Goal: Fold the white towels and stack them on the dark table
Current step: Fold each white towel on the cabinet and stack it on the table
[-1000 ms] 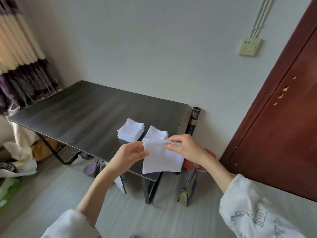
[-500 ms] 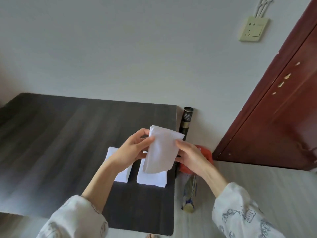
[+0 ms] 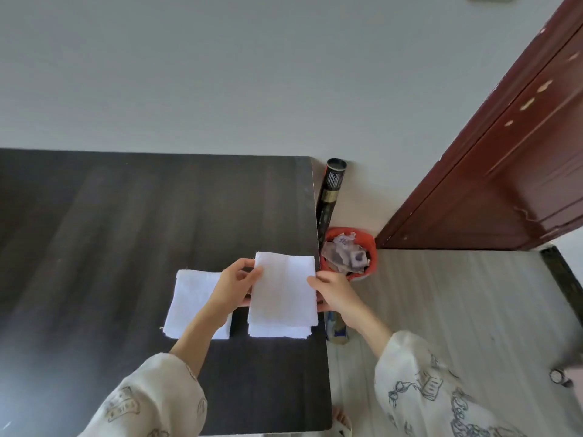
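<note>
Both hands, left and right, pinch a folded towel above the right-hand stack on the dark surface.

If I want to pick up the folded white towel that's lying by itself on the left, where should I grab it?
Probably by its near edge, coming in from your side of the dark table. The left towel stack lies flat, so slide fingers under that edge and put your thumb on top, so the folded layers stay together. The person's left hand and forearm cross its right side, so that side is blocked.
</note>
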`<action>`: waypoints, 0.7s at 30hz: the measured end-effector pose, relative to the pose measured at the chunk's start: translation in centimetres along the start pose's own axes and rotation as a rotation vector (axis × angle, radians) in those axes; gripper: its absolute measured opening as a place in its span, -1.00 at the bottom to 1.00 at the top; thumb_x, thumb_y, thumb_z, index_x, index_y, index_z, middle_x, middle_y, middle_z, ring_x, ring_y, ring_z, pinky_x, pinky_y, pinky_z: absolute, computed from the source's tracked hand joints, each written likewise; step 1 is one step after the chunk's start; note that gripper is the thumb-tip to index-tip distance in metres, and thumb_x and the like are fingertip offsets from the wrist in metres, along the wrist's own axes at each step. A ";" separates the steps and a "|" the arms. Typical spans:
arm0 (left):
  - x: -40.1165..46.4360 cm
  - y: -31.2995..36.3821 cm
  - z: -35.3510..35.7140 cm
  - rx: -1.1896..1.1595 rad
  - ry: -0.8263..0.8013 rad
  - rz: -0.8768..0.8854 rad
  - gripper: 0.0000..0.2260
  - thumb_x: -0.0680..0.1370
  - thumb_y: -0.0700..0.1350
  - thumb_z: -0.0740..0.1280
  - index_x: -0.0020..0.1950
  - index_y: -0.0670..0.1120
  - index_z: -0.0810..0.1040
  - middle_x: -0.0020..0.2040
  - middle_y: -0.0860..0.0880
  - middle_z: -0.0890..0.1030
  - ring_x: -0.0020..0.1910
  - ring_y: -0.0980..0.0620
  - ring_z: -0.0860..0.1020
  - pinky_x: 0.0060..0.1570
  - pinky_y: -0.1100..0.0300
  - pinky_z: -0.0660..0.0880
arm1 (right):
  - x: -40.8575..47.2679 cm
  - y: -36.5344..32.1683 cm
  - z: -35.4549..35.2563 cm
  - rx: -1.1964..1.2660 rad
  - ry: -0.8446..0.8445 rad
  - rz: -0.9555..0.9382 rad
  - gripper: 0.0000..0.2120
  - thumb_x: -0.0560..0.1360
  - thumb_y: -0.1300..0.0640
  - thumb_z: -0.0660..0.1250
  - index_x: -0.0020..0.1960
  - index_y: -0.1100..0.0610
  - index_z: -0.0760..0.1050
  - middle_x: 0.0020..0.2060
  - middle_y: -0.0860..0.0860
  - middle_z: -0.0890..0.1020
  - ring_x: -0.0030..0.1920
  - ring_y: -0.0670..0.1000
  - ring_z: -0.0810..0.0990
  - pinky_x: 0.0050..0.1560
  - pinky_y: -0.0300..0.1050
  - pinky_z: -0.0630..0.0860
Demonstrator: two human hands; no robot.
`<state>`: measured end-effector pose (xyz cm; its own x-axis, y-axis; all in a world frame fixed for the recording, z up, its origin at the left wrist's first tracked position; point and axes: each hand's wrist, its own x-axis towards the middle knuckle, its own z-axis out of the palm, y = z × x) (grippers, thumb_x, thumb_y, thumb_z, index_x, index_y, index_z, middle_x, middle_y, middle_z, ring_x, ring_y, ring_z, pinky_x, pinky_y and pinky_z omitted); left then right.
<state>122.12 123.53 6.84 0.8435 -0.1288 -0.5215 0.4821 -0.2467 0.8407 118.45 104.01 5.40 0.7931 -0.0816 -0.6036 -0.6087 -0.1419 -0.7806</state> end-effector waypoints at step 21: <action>4.3 -5.8 0.3 0.197 0.017 -0.115 -0.89 0.58 -0.12 0.23 0.09 -0.05 0.45 0.03 -0.11 0.56 -0.02 -0.10 0.57 -0.05 0.04 0.59 | 4.0 4.8 2.3 -0.392 0.099 0.036 -0.81 0.60 0.08 0.12 0.12 0.15 0.39 0.07 0.10 0.56 0.00 0.05 0.59 -0.12 -0.13 0.62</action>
<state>122.85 124.12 -0.36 0.7903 -0.0732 -0.6083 0.5212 -0.4416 0.7303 118.63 105.27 -1.13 0.7815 -0.1848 -0.5959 -0.5965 -0.5014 -0.6267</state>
